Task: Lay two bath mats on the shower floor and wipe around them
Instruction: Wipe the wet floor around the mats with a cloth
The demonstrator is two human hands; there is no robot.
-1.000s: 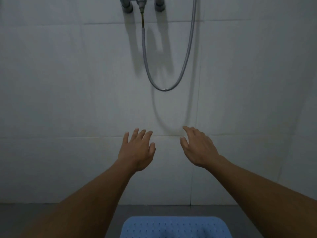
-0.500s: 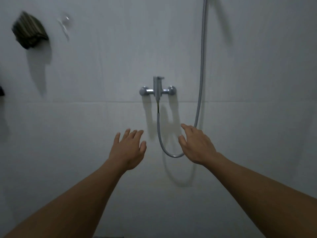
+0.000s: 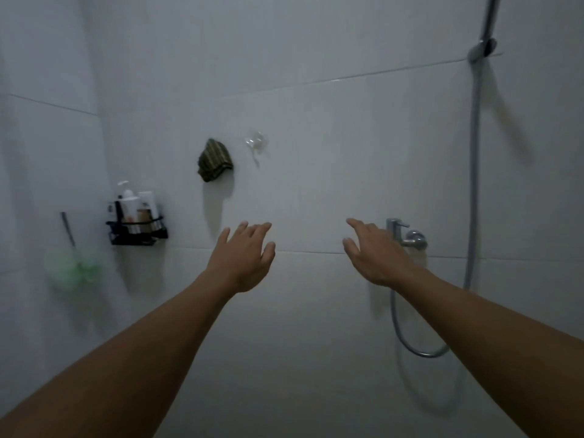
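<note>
Since the earlier frames our view has swung up and to the left: the blue bath mat seen at the bottom edge a second ago is now out of frame, and no mat or floor shows, so we cannot tell where the task's mats lie. Item one, our left hand (image 3: 243, 257): raised before the white tiled wall (image 3: 316, 153), palm forward, fingers spread and loose, holding nothing. Item two, our right hand (image 3: 376, 254): raised likewise, fingers splayed, empty, its knuckles overlapping the chrome tap (image 3: 407, 237) behind it; whether it touches the tap we cannot tell. Both forearms reach in bare from the lower corners. Item three, shower hose (image 3: 473, 184): it hangs from a wall bracket (image 3: 483, 52) at upper right, drops down the wall, and loops under the tap behind our right forearm. Item four, dark striped cloth (image 3: 214, 160): hung on the wall above and left of our left hand, apart from it. Item five, clear suction hook (image 3: 256, 142): just beside the cloth, to its right. Item six, black wire caddy (image 3: 139, 232): fixed to the wall well left of the hands, holding several bottles (image 3: 136, 203), labels too small to read. Item seven, green bath puff (image 3: 72, 270): hanging on a long handle, left of and below the caddy, blurred.
</note>
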